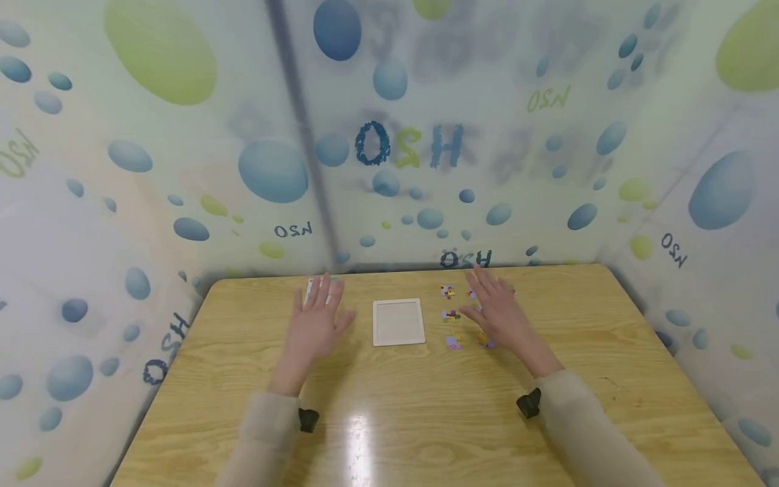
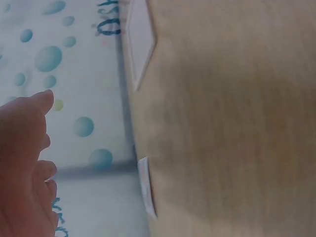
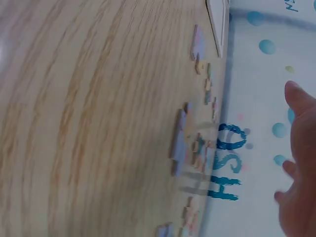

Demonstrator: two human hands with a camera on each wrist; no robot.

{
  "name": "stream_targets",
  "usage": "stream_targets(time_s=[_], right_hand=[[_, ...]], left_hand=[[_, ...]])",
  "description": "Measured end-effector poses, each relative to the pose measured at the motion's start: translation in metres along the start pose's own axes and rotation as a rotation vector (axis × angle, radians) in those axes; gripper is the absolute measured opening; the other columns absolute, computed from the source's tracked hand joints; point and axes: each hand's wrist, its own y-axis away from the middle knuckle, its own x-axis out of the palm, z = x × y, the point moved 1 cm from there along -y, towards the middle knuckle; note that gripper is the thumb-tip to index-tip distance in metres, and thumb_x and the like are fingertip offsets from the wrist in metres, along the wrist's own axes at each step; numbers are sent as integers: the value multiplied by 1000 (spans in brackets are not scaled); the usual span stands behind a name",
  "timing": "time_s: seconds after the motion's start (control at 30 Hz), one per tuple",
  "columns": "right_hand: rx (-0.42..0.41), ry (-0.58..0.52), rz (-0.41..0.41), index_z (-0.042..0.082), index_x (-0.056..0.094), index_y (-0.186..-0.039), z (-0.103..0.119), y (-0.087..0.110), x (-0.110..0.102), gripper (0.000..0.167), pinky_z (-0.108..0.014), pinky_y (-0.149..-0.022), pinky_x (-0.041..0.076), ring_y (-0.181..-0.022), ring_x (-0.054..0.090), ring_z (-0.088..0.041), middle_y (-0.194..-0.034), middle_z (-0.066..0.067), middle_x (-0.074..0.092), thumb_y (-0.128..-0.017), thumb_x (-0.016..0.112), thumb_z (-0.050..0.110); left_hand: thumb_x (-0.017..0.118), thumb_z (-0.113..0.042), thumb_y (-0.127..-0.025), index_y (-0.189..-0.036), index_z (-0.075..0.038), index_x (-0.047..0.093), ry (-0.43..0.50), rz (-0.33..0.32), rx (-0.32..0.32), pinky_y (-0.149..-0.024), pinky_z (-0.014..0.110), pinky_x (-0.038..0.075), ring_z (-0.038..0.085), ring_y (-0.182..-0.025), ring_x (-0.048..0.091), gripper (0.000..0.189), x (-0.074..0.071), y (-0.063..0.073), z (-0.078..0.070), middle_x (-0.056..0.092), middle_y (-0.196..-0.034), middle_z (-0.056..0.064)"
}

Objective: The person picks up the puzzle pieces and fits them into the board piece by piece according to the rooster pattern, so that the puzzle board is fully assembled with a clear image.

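Right hand (image 1: 499, 312): fingers spread, holding nothing, over puzzle pieces (image 1: 452, 316).
Left hand (image 1: 316, 318): fingers spread, empty.
Tray (image 1: 398, 322): at 9 o'clock of right hand, apparently nearer the left.

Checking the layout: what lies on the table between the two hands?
Head view: the white puzzle tray lies between left hand and right hand; some puzzle pieces too.

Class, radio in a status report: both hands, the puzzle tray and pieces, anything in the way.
Left hand open, holding nothing. Right hand open over loose pieces. Tray empty between the hands. Nothing in the way.
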Motion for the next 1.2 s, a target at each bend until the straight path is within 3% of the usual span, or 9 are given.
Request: stream_targets(time_s=[0.23,0.4,0.53,0.73,0.9,1.2], right_hand=[[-49,-111,9,-7,40,-153,-5,-14,12,68,-60,-117,28,-145,35,-44,-159,-26,37,-98,71,21],[27,-190,24,-7,46,-149,-8,-26,19,60,-59,-112,36,-140,40,-46,-153,-27,44,-100,70,18],[121,-327,54,-6,50,-146,-14,-35,25,54,-58,-103,46,-127,52,-46,-148,-27,48,-100,69,14],[231,-490,63,-6,53,-144,-27,-46,38,49,-53,-92,53,-112,62,-41,-138,-26,57,-100,68,8],[240,-492,74,-8,57,-139,-36,-56,46,43,-53,-94,52,-111,62,-40,-129,-25,63,-100,66,7],[305,-529,197,-7,57,-140,-40,-67,46,45,-53,-102,47,-121,57,-39,-132,-24,62,-100,68,12]], left_hand=[[53,-44,-106,-160,-4,33,94,9,54,-119,66,12,41,-154,15,69,28,7,-5,20,-166,24],[53,-42,-107,-160,-4,32,220,48,87,-119,67,14,44,-153,15,69,46,9,-4,21,-165,26],[56,-37,-106,-159,-2,34,302,50,119,-118,66,16,45,-152,18,68,54,8,-6,23,-164,28],[58,-37,-106,-160,-3,33,308,80,138,-119,65,16,45,-152,19,68,61,6,-8,26,-163,27],[56,-39,-106,-160,-4,33,293,104,146,-120,64,15,45,-152,18,68,64,3,-9,26,-163,27],[55,-39,-106,-160,-6,34,318,138,139,-120,64,11,46,-153,15,67,68,1,-9,23,-164,28]])
